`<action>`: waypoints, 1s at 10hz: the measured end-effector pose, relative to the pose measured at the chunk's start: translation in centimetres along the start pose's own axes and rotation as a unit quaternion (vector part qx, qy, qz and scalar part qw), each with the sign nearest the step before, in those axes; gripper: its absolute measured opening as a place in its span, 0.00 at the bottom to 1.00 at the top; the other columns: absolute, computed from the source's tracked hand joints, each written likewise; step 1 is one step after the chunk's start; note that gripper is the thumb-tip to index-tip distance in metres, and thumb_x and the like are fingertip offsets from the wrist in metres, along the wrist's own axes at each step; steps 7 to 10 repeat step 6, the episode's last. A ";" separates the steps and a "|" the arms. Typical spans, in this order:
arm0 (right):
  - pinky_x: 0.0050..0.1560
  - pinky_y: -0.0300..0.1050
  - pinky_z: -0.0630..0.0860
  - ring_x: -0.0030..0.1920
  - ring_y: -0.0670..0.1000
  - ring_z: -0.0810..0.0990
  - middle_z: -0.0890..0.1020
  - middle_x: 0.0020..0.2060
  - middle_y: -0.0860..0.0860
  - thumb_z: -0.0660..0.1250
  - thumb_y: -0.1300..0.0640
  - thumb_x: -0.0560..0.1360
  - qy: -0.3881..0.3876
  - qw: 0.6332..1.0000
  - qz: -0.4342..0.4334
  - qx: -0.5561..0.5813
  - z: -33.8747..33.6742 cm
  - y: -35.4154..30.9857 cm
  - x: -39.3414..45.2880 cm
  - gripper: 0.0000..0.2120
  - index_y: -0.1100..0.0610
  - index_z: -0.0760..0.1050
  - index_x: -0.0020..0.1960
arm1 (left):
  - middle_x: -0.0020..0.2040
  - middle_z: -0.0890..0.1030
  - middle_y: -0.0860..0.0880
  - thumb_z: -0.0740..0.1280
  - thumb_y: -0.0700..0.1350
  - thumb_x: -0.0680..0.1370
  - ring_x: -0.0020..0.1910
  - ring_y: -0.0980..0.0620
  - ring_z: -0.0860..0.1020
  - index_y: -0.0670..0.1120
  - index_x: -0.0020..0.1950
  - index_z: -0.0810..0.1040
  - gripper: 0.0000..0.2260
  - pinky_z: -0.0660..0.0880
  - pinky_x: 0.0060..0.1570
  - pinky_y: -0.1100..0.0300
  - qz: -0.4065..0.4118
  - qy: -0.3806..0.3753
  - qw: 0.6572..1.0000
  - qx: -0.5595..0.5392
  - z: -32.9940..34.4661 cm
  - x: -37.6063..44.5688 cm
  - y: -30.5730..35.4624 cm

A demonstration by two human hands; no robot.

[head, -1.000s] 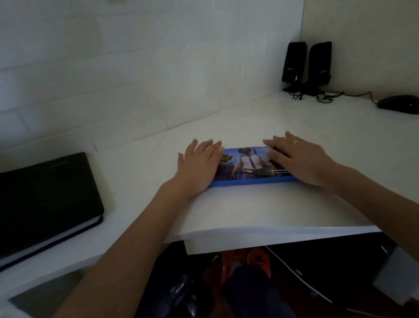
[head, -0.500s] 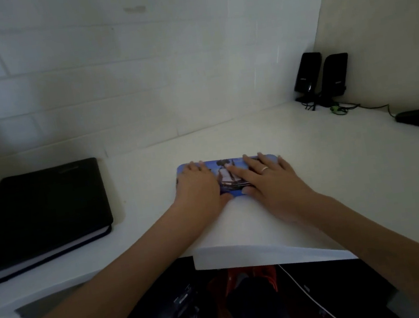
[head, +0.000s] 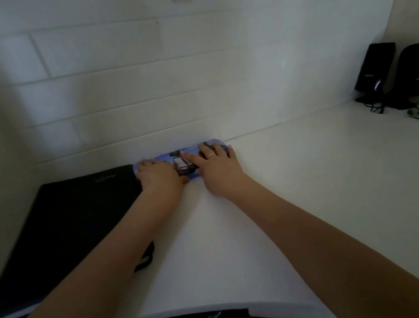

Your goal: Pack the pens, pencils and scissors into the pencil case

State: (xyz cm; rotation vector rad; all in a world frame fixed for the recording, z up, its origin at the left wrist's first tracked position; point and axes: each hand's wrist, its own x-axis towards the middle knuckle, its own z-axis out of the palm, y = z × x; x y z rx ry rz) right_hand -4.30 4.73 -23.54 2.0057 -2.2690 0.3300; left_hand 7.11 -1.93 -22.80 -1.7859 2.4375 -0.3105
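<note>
The pencil case [head: 181, 162], a closed blue box with a printed figure on its lid, lies lengthwise just above the middle of the frame, at the far edge of the white table [head: 314, 184] where the table meets the tiled wall [head: 126, 89]. Both hands lie flat on its lid with the fingers stretched out. The left hand [head: 158, 175] covers the case's left end, its fingertips reaching the far rim; its grip is open, palm down, clasping nothing. The right hand [head: 218, 169] covers the right half, with a pale ring [head: 211, 155] on one finger; its grip is likewise open and flat, pressing on the lid without closing around it. Between the two hands a strip of the printed lid shows. A black notebook [head: 60, 233] lies on the table at the left of the frame, its far right corner just beside the case's left end; whether they touch cannot be told, and the left forearm crosses over the notebook's right edge. In the upper right of the frame two black speakers [head: 395, 70] stand side by side against the wall, with dark cables and a small green plug [head: 418, 113] lying on the table in front of them. The picture is dim and slightly blurred.
</note>
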 end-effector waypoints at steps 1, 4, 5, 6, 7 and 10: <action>0.74 0.60 0.46 0.76 0.57 0.48 0.52 0.77 0.53 0.51 0.49 0.81 -0.011 1.000 -0.013 -0.009 0.4 0.5 2.3 0.24 0.38 0.48 0.74 | 0.74 0.58 0.34 0.55 0.64 0.76 0.72 0.35 0.59 0.36 0.74 0.53 0.38 0.60 0.70 0.45 -0.033 -0.007 0.999 -0.017 0.4 1.9 0.1; 0.73 0.60 0.44 0.77 0.56 0.46 0.52 0.77 0.53 0.51 0.53 0.81 0.004 0.997 -0.063 0.054 0.8 1.4 1.4 0.25 0.45 0.50 0.76 | 0.75 0.55 0.34 0.54 0.64 0.76 0.74 0.35 0.56 0.39 0.76 0.51 0.38 0.56 0.73 0.45 -0.006 -0.013 0.999 -0.029 0.6 2.8 -0.6; 0.75 0.53 0.45 0.77 0.55 0.45 0.50 0.77 0.54 0.49 0.56 0.82 -0.068 0.985 -0.097 0.123 -0.5 2.9 -2.7 0.25 0.51 0.47 0.77 | 0.75 0.51 0.31 0.53 0.63 0.77 0.74 0.32 0.53 0.39 0.76 0.46 0.38 0.53 0.73 0.42 0.023 -0.003 0.998 -0.065 0.3 1.7 -1.3; 0.76 0.48 0.46 0.76 0.50 0.54 0.58 0.76 0.51 0.50 0.54 0.81 -0.083 0.943 -0.028 0.320 -3.1 5.7 -8.6 0.23 0.44 0.51 0.74 | 0.74 0.41 0.29 0.56 0.59 0.78 0.74 0.30 0.45 0.45 0.75 0.33 0.39 0.48 0.73 0.42 0.067 -0.002 0.984 -0.164 -1.7 -0.8 -2.3; 0.76 0.48 0.46 0.76 0.50 0.54 0.58 0.76 0.51 0.50 0.54 0.81 -0.083 0.943 -0.028 0.320 -3.1 5.7 -8.6 0.23 0.44 0.51 0.74 | 0.74 0.41 0.29 0.56 0.59 0.78 0.74 0.30 0.45 0.45 0.75 0.33 0.39 0.48 0.73 0.42 0.067 -0.002 0.984 -0.164 -1.7 -0.8 -2.3; 0.76 0.48 0.46 0.76 0.50 0.54 0.58 0.76 0.51 0.50 0.54 0.81 -0.083 0.943 -0.028 0.320 -3.1 5.7 -8.6 0.23 0.44 0.51 0.74 | 0.74 0.41 0.29 0.56 0.59 0.78 0.74 0.30 0.45 0.45 0.75 0.33 0.39 0.48 0.73 0.42 0.067 -0.002 0.984 -0.164 -1.7 -0.8 -2.3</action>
